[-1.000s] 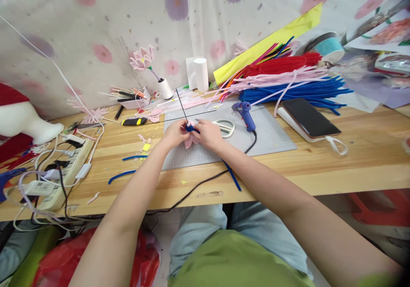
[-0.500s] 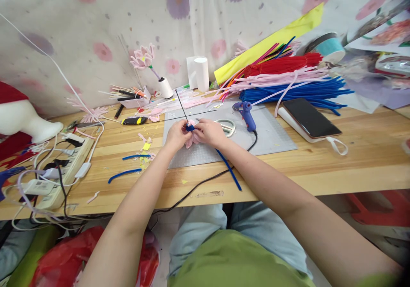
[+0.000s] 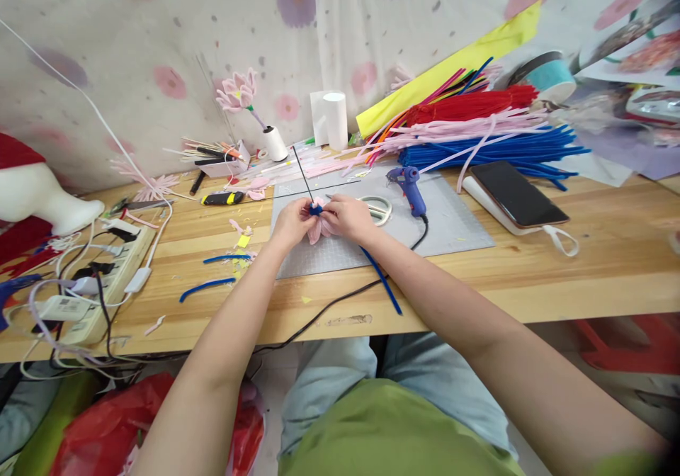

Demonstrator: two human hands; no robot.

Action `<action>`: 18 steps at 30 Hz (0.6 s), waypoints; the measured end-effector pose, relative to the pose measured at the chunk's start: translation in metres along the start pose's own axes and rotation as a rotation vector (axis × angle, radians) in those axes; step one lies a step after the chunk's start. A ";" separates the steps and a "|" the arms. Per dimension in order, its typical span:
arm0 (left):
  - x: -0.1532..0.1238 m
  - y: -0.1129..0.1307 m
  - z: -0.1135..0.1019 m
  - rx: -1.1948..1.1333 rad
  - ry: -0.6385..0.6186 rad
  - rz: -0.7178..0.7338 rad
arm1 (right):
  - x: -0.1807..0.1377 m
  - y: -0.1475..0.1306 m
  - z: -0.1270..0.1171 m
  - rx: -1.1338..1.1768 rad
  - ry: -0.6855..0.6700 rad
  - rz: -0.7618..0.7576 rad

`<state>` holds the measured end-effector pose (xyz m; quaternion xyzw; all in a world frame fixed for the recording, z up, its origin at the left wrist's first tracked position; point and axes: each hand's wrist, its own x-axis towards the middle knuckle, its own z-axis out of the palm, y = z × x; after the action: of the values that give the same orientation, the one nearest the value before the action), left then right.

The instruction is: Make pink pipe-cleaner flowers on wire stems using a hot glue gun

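Observation:
Over the grey cutting mat (image 3: 440,235), my left hand (image 3: 292,225) and my right hand (image 3: 349,217) meet at a pink pipe-cleaner flower (image 3: 315,232), petals pointing down. Both hands have their fingers closed around its base. A short blue pipe cleaner (image 3: 315,209) is bent round that base, pinched between the fingers. From it a thin dark stem (image 3: 302,171) sticks up, leaning left. My fingertips partly hide the flower. Scissors (image 3: 378,210) lie just right of my right hand, and a loose blue pipe cleaner (image 3: 382,282) lies beneath the right forearm.
A blue glue gun (image 3: 408,189) stands on the mat, its black cord crossing the table. Bundles of pipe cleaners (image 3: 489,148) and a phone (image 3: 518,194) lie right. Left are a utility knife (image 3: 222,198), two blue pieces (image 3: 207,289) and a power strip (image 3: 114,285). A finished flower (image 3: 237,93) stands behind.
Both hands stay at the flower's base with only slight finger movement around the blue pipe cleaner. The camera view has shifted very slightly; the other things lie as before.

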<state>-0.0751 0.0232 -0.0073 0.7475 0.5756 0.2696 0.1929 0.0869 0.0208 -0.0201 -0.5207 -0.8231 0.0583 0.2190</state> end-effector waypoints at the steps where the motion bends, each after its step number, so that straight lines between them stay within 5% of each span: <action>1: 0.000 0.001 0.000 0.005 0.004 -0.004 | 0.000 0.000 0.000 -0.002 0.002 -0.002; 11: -0.003 0.010 0.008 0.075 0.095 -0.087 | -0.001 -0.006 -0.001 -0.015 0.001 0.034; 18: 0.002 0.007 -0.009 -0.020 -0.042 -0.055 | 0.002 0.000 0.006 0.055 0.017 0.038</action>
<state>-0.0751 0.0227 0.0040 0.7351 0.5888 0.2541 0.2197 0.0833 0.0233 -0.0252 -0.5307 -0.8091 0.0805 0.2392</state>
